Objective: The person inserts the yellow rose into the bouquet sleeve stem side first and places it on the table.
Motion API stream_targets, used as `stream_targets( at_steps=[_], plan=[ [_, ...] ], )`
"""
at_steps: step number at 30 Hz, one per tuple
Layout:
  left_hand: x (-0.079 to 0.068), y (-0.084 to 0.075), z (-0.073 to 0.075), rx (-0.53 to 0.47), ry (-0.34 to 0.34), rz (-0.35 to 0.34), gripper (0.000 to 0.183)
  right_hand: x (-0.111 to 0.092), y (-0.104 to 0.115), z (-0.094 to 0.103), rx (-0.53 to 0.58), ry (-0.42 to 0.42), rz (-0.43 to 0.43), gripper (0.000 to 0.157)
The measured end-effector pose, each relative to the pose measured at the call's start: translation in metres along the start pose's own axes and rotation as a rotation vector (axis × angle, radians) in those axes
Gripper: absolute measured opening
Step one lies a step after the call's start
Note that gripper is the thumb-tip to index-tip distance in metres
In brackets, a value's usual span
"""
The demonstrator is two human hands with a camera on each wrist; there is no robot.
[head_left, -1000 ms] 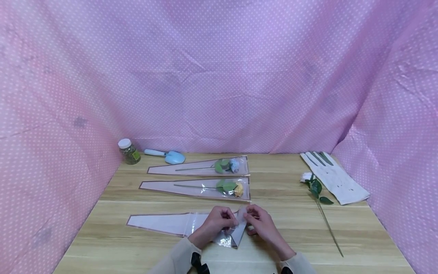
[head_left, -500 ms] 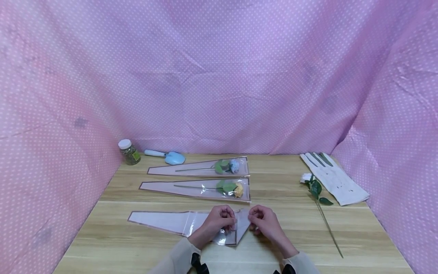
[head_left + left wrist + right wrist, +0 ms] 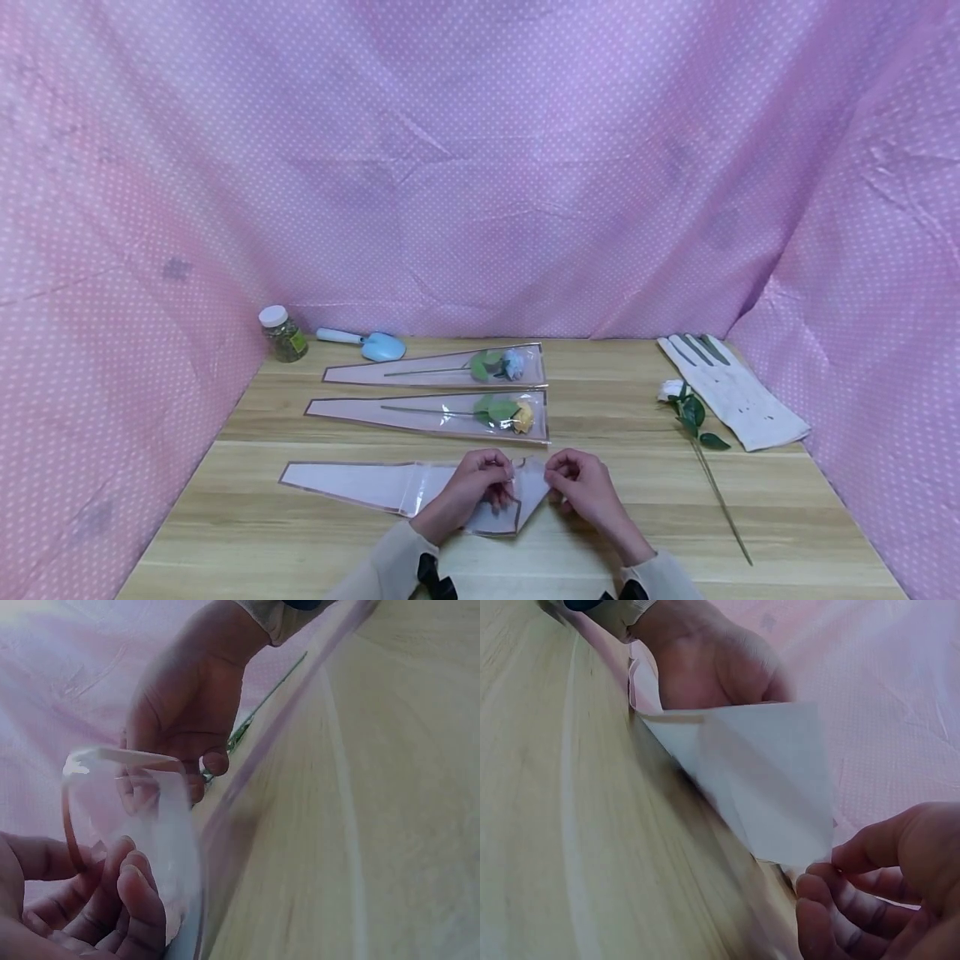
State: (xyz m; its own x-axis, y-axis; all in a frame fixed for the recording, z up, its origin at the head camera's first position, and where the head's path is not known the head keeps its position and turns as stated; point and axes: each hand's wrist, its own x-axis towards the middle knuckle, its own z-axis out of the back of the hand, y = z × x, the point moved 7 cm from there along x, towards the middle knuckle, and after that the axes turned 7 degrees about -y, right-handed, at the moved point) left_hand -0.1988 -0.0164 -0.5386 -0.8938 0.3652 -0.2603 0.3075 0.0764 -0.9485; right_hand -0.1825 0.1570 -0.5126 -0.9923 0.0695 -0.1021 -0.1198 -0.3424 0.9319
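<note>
A tapered flower sleeve [image 3: 345,482] with a brown border lies nearest me, its narrow end to the left. At its wide end my left hand [image 3: 468,490] pinches the clear, brown-edged front film [image 3: 161,802], which stands lifted and curled. My right hand [image 3: 588,493] pinches the corner of the whitish back layer [image 3: 769,780] between thumb and forefinger, holding it raised off the table. The two layers are parted at the mouth. A folded clear strip crosses the sleeve left of my left hand.
Beyond lie two filled sleeves, one with a yellow rose [image 3: 522,416], one with a blue flower [image 3: 513,363]. A white rose [image 3: 672,389] and work glove [image 3: 738,392] lie right. A trowel [image 3: 382,346] and lidded jar [image 3: 285,337] stand back left.
My right hand has moved slightly right with the back layer's corner. The front film in my left hand has lifted and bent back, widening the sleeve's mouth.
</note>
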Motion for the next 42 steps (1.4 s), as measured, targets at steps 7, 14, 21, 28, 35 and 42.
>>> stream_targets(
  at_steps=[7,14,21,28,35,42],
  plan=[
    [-0.002,-0.004,-0.001,0.103,-0.031,-0.051,0.009,-0.002,0.004,-0.002,-0.018,0.044,0.036,0.012],
    [-0.003,-0.008,-0.004,0.211,-0.004,-0.154,0.019,-0.002,0.006,-0.004,-0.021,0.112,0.077,0.015],
    [-0.005,-0.011,-0.009,0.254,0.081,-0.215,0.024,-0.001,0.003,-0.005,-0.031,0.123,0.072,0.013],
    [-0.004,-0.008,-0.01,0.247,0.102,-0.233,0.02,0.0,-0.001,-0.006,-0.05,0.126,0.062,0.012],
    [-0.002,-0.006,-0.008,0.228,0.072,-0.215,0.018,0.005,0.008,0.021,-0.05,0.055,0.071,0.021],
    [-0.003,-0.006,-0.008,0.219,0.075,-0.229,0.019,0.015,0.01,0.108,-0.219,-0.225,0.164,0.021]
  ],
)
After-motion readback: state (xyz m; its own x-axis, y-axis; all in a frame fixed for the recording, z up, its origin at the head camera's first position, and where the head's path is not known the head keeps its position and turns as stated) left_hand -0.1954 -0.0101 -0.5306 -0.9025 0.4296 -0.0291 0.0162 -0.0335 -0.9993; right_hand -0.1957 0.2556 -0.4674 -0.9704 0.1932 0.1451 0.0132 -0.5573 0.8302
